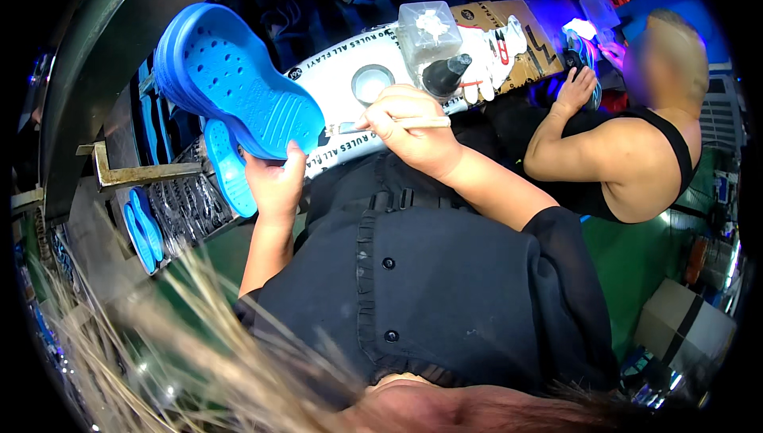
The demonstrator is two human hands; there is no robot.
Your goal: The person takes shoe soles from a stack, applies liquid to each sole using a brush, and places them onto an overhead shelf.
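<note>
My left hand (277,178) grips a large bright-blue foam shoe sole (238,75) near its heel end, thumb on the edge. Small holes dot the upper part of the sole, and ridges run across its heel. My right hand (413,127) is closed around a flat brush (346,127) with a pale handle. The dark brush tip is at the heel edge of the sole; whether it touches cannot be made out. A second blue sole (229,166) lies below the held one. Just beyond my right hand stands a small round white cup (371,83).
A clear plastic box (429,35), a black cone-topped bottle (447,75) and white gloves (493,51) lie on the cardboard-covered bench (524,27). A co-worker (628,131) sits at the right. More blue soles (143,230) rest at the left, near a metal frame (151,170).
</note>
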